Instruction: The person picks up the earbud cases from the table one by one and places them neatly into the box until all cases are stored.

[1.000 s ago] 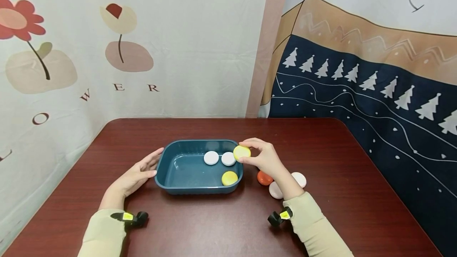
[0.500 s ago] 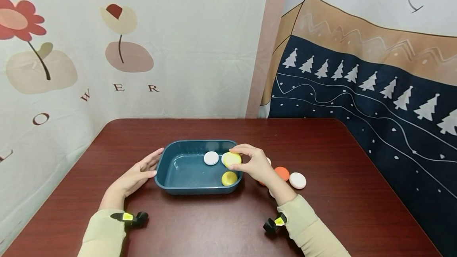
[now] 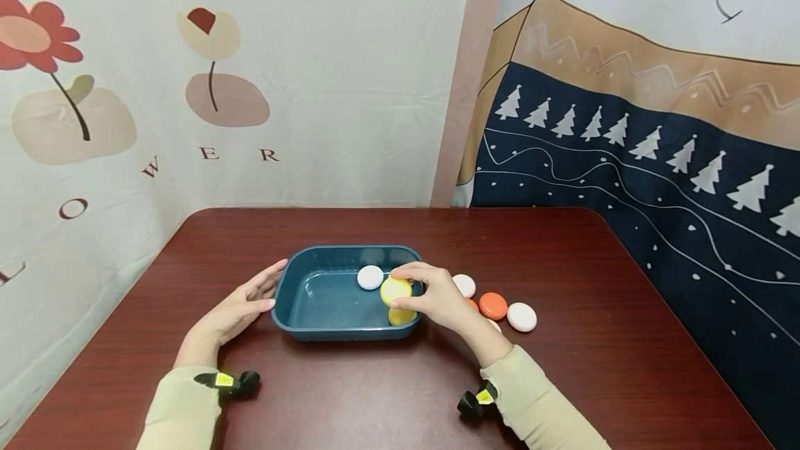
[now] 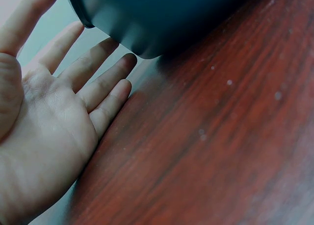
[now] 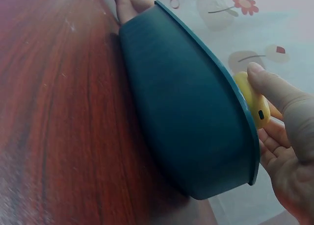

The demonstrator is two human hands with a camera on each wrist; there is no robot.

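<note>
My right hand (image 3: 437,297) pinches a thick yellow disc (image 3: 396,291) between thumb and fingers, over the right part of a dark teal basin (image 3: 325,307). In the right wrist view the held disc shows a small dark slot in its edge, just beyond the basin rim. Beneath it, a second yellow disc (image 3: 401,318) lies partly covered in the basin. A white disc (image 3: 370,277) rests farther back inside; another white one seen earlier is hidden. With fairly straight fingers my left hand (image 3: 228,311) touches the basin's left end; its palm faces the basin (image 4: 152,29) in the left wrist view.
To the right of the basin, on the red-brown table (image 3: 337,394), lie a white disc (image 3: 464,285), an orange disc (image 3: 493,305) and another white disc (image 3: 521,317). More orange and white discs there are partly behind my right arm. Printed curtains hang behind the table.
My right hand has carried the yellow disc left and toward me, from the basin's right rim to over the second yellow disc. The left hand has stayed in place.
</note>
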